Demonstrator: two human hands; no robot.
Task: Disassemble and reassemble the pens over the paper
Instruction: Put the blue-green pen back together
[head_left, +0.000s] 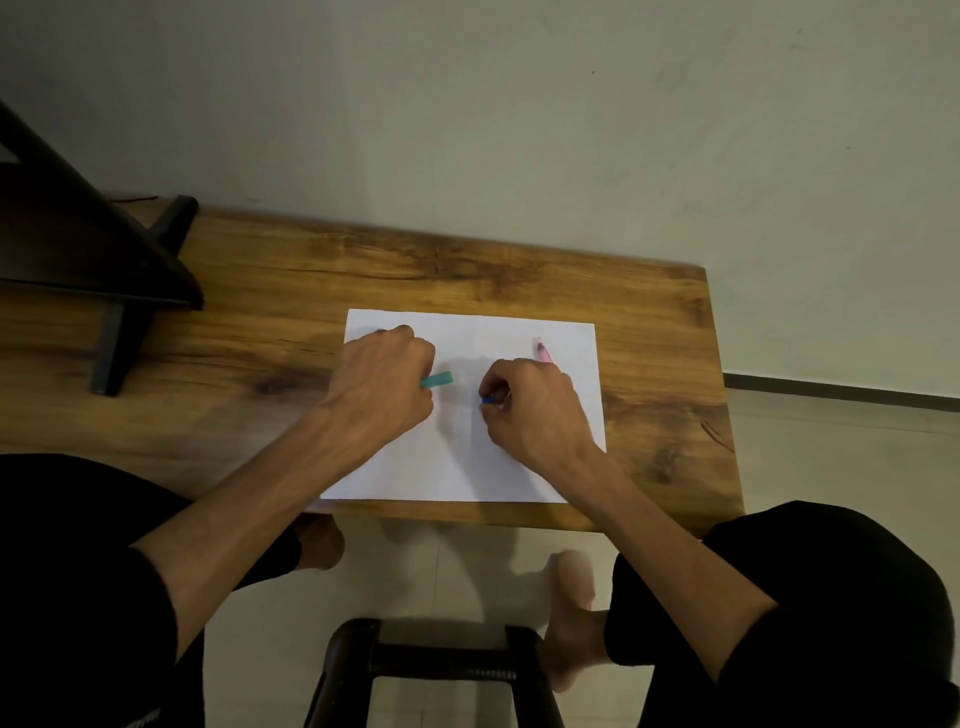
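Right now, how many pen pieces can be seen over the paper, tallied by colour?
Teal: 1, the teal piece sticking out of the left hand
Blue: 1, the small blue piece pinched in the right hand
Pink: 1, the pink piece on the paper behind the right hand
Total: 3 visible; the hands may hide more.

The room is dim, the light soft and greenish-grey. The white paper (467, 457) is the brightest patch, slightly washed out near its far edge. Soft shadows fall on it between the left hand (384, 384) and the right hand (530, 410), and fainter ones lie on the floor (467, 566) below the table's near edge. The wall (519, 114) darkens toward the top left corner. The wide lens bows the table (467, 270) edges. The pink pen (543, 351) and both hands look slightly blurred.
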